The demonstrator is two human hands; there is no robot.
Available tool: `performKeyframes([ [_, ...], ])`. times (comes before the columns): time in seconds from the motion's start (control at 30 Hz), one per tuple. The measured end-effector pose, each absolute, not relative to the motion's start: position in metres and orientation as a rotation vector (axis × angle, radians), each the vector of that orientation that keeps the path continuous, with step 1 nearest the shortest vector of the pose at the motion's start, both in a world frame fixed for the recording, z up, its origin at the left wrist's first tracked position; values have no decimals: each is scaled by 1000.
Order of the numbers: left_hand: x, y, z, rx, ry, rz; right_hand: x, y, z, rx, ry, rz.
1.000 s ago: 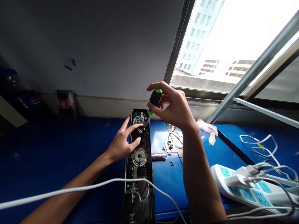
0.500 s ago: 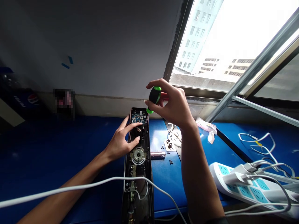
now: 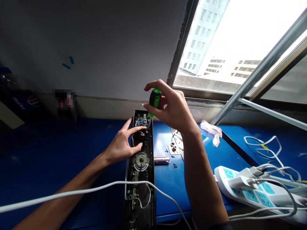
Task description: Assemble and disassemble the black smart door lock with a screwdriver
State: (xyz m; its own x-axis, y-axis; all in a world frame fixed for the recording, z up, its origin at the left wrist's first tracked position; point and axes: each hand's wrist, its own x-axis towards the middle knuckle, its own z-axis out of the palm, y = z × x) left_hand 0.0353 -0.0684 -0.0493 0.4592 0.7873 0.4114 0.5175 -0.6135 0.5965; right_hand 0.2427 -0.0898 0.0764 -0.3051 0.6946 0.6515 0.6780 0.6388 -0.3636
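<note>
Door lock [image 3: 140, 179] lies open on the blue worktop [image 3: 72, 143], one circuit board [image 3: 141, 121] inside its casing. Left hand [image 3: 122, 143] rests on it, fingers spread, gripping nothing — right hand [image 3: 174, 107] pinches one screwdriver [image 3: 155, 100] above the board. One metal tube [image 3: 161, 160] and several small screws [image 3: 175, 165] lie just right of the lock.

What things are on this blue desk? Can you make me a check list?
Surface: blue workbench with things lying on it.
Job's things: opened electronic door lock with a circuit board inside.
Clutter: loose screws, metal plate, silver cylinder.
Grips: left hand spread on the lock; right hand pinching a green-handled screwdriver above the board.
Cables: white cable across the lock; white power strip with plugs.
Surroundings: window, grey wall.
</note>
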Motion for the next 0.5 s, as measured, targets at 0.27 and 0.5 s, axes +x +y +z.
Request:
performKeyframes([
  [0.27, 33, -70, -48, 2351, 1088, 946, 241, -93, 80, -1057, -1979, -83],
  [0.5, 37, -75, -45, 2320, 1095, 938, 250, -101, 82, -896, -2124, 79],
])
